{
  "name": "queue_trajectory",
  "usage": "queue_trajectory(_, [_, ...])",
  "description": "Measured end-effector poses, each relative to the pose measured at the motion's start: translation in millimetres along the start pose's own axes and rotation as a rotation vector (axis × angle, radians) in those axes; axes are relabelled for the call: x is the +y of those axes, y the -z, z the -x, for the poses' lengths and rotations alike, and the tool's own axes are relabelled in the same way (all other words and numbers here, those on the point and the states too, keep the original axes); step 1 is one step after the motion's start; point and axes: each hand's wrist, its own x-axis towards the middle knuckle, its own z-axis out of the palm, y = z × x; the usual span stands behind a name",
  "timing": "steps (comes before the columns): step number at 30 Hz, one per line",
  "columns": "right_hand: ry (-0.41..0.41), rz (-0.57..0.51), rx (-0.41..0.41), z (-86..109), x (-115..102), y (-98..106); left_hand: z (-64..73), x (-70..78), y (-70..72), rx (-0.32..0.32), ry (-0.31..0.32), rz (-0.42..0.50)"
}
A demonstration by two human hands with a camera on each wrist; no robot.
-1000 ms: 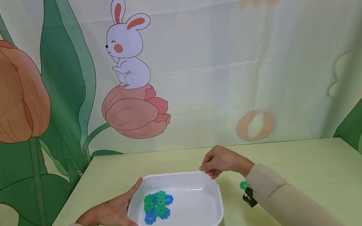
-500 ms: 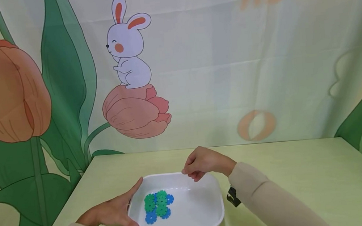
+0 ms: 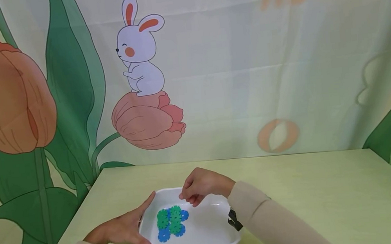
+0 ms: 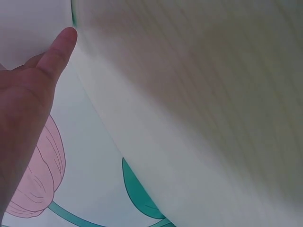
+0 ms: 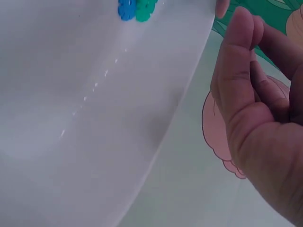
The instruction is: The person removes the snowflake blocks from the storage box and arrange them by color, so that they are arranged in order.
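Note:
A white plastic tray (image 3: 224, 240) stands on the table. My left hand (image 3: 122, 229) grips its left end, thumb at the near corner and index finger reaching to the far one. In the left wrist view, one finger of the left hand (image 4: 54, 56) is extended along the tray's wall. Several green snowflake discs (image 3: 175, 228) and blue snowflake discs (image 3: 163, 235) lie overlapping in the tray's left half. My right hand (image 3: 201, 184) is over the tray's back wall, fingers curled. The right wrist view shows the right hand (image 5: 258, 94) with thumb and fingertips together and nothing visible between them.
The pale yellow-green table (image 3: 315, 189) extends to the right of the tray. Behind it hangs a cloth backdrop (image 3: 219, 76) printed with a rabbit and tulips. A black wrist strap (image 3: 235, 220) shows under the right sleeve.
My right hand has moved left from the tray's back right corner to above its back wall. A green disc on the table is now hidden by the right sleeve. The left hand stays put.

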Motion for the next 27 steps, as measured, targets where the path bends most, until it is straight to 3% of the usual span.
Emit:
queue_trajectory(15, [-0.041,-0.022,-0.047,-18.3,8.0,-31.5,0.5,0.4,0.9,-0.014,-0.006,-0.016])
queue_trajectory(27, [-0.116,0.039,0.002,-20.9,16.3,-40.6,1.4,-0.5,-0.7,-0.011,-0.018,0.000])
